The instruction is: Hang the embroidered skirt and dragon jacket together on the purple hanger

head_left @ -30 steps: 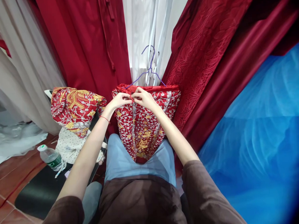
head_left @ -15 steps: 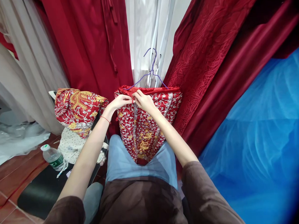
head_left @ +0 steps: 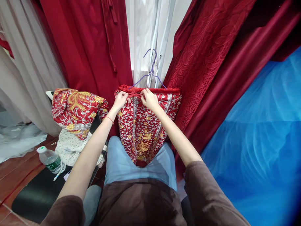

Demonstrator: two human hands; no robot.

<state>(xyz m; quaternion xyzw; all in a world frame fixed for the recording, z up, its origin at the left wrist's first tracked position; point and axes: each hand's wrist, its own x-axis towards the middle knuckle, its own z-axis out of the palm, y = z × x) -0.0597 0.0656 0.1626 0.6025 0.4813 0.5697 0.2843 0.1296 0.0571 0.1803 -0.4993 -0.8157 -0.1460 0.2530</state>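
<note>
Embroidered red garment (head_left: pixel 148 129) on a purple hanger (head_left: pixel 152 71), its lower end narrowing between the thighs of the blue trousers (head_left: pixel 115 167).
From here, left hand (head_left: pixel 120 100) and right hand (head_left: pixel 150 99) each pinch a thin red strip (head_left: pixel 135 95) near the top edge; the cloth looks soft but weighty (all that raised silver and gold thread), the plain red band probably smooth, even slippery, so I'd grip there, sparing the stitching.
</note>
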